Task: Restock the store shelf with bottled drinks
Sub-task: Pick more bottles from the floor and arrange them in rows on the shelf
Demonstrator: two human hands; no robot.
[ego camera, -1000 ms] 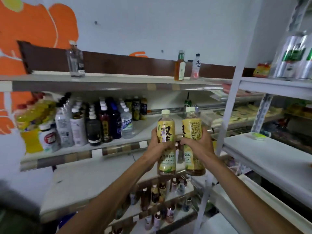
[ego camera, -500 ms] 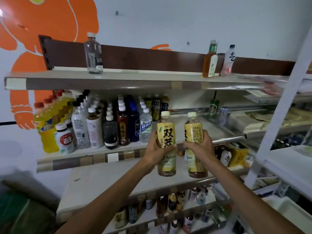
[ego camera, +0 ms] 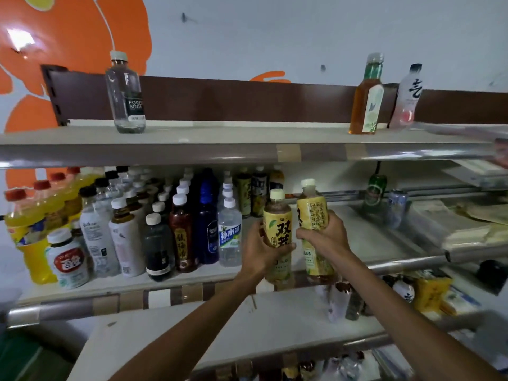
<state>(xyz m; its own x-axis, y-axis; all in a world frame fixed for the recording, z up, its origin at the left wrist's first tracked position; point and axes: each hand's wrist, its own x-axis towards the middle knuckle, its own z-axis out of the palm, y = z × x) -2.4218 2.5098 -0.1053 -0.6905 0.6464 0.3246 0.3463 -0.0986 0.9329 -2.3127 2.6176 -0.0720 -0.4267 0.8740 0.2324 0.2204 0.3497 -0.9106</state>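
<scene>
your left hand gripping a yellow-label tea bottle, right hand gripping a 2nd one, both upright, side by side, held just above middle shelf, next to bottle rows

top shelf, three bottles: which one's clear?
The Forest Soda bottle, alone on the left, with a dark label. The other two stand together on the right: an amber bottle and a white-and-pink bottle.

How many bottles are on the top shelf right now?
3: a clear soda bottle at left, an amber tea bottle at right, a white-and-pink bottle just right of it. The far right end is blurred.
</scene>
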